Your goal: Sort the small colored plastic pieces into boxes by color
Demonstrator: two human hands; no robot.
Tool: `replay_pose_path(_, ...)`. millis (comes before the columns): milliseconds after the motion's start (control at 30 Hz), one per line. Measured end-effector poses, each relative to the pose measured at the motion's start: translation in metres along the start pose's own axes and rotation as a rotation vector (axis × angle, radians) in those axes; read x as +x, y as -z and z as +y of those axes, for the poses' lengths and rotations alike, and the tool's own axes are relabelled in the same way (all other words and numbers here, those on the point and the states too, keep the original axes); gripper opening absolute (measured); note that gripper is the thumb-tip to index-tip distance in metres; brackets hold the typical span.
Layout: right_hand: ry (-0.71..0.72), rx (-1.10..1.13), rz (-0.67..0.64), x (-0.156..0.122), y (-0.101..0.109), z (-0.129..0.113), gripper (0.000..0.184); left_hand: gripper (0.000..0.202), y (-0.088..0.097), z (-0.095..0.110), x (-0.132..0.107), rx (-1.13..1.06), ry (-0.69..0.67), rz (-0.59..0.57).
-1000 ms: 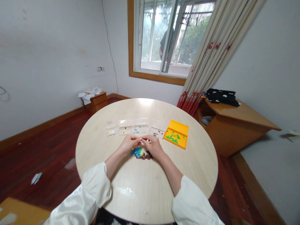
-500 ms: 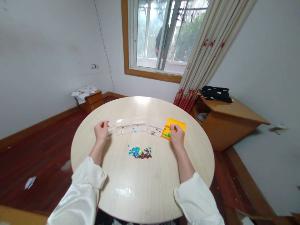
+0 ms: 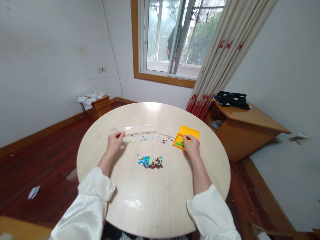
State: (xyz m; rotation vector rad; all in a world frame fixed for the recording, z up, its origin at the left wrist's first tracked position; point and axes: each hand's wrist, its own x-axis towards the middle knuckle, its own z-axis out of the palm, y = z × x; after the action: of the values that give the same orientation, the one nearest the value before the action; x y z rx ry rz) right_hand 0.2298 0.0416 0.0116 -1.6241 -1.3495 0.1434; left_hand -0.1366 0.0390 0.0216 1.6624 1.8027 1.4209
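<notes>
My left hand [image 3: 115, 141] is closed in a pinch at the left edge of a clear box [image 3: 136, 141] with pale yellow bits and a dark one in it. Whatever its fingertips hold is too small to make out. Over the yellow box [image 3: 189, 130], my right hand [image 3: 192, 146] has its fingers pinched together too, hiding what may be in them. Green toy bricks [image 3: 179, 143] lie in that box. Nearer me is a loose pile of small blue, brown, yellow and green toy bricks [image 3: 150, 162].
Between my hands stand a clear box [image 3: 152, 138] with a few blue pieces and another clear box [image 3: 163, 142] with brown ones, lids raised behind. All rest on a round pale table [image 3: 150, 196]. A wooden cabinet [image 3: 237, 133] stands beyond the table's right edge.
My left hand has moved right, from the far-left clear box to the box with pale yellow bits. My right hand stays over the yellow box, its fingers slightly lower.
</notes>
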Motion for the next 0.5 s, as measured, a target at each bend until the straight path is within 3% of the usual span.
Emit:
replay_pose_path(100,-0.018,-0.006,-0.006,0.001,0.003,0.001,0.021,0.023,-0.012,0.001,0.001,0.129,-0.084,-0.21)
replay_pose_path(200,-0.042,0.012,-0.024,0.001,0.005,0.002,0.017,0.02,-0.018,0.003,0.01,0.23,-0.12,-0.312)
replay_pose_path(333,-0.071,0.032,-0.032,0.003,0.007,0.003,0.017,0.018,-0.017,0.004,0.023,0.381,-0.066,-0.457)
replay_pose_path(500,-0.086,-0.019,-0.042,0.005,0.008,0.003,0.021,0.018,-0.015,0.001,0.03,0.512,-0.005,-0.518)
